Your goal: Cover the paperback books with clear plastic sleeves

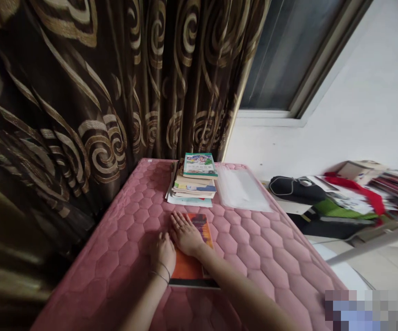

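An orange book (193,269) lies flat on the pink quilted mattress (254,248) in front of me. My right hand (184,234) rests flat on its cover with the fingers stretched out. My left hand (164,258) sits at the book's left edge with its fingers curled down along the side; thin bangles circle that wrist. Just beyond the book is a stack of books (193,181) with a green-covered one on top.
A clear plastic sleeve (242,189) lies right of the stack. A dark patterned curtain (81,105) hangs along the left and back. To the right, lower down, are a black bag (297,188) and heaped books and papers (374,193) below a window.
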Demonstrator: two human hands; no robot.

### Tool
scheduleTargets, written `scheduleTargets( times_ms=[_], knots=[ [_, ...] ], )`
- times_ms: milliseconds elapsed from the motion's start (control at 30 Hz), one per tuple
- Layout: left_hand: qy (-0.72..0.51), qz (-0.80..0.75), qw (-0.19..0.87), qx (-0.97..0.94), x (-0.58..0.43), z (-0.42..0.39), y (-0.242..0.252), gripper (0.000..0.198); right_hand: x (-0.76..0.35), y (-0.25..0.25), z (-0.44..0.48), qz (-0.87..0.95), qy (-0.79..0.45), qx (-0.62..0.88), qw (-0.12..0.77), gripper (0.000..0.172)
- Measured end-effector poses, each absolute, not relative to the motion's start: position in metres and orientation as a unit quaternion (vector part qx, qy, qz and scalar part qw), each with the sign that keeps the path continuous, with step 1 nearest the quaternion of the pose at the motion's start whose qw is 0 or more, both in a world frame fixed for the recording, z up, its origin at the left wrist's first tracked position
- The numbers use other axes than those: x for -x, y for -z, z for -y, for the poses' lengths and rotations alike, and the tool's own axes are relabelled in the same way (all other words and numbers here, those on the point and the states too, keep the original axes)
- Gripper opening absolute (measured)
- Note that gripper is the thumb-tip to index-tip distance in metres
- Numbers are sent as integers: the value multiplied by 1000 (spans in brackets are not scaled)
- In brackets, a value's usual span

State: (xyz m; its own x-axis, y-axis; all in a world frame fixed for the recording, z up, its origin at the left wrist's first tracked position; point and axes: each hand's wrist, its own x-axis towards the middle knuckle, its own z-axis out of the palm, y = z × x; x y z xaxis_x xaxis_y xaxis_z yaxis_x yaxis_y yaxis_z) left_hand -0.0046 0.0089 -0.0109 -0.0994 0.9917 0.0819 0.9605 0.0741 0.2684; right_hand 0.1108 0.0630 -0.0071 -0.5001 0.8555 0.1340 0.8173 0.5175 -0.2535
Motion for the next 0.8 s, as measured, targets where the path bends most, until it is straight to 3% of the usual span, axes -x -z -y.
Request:
scheduleTargets(
  times_ms=[100,200,367,500,633,800],
  knots=[
    [-128,-724,64,-675,4,-9,10,31,-143,12,-58,807,-88,566,139,57],
    [-123,-728,72,-670,3,-9,6,32,-174,18,-54,714,-116,644,247,53],
    [-141,-722,106,-669,3,-14,-3,30,-192,23,-34,586,-314,629,403,40],
    [-160,-714,119,-671,1,-20,-3,30,-199,19,-26,489,-454,569,482,46],
    [-174,-705,129,-676,-12,-23,1,30,-216,15,-28,467,-463,559,505,55],
    [-182,-684,143,-692,-29,-22,5,29,-240,19,-26,522,-411,597,450,46]
  ],
)
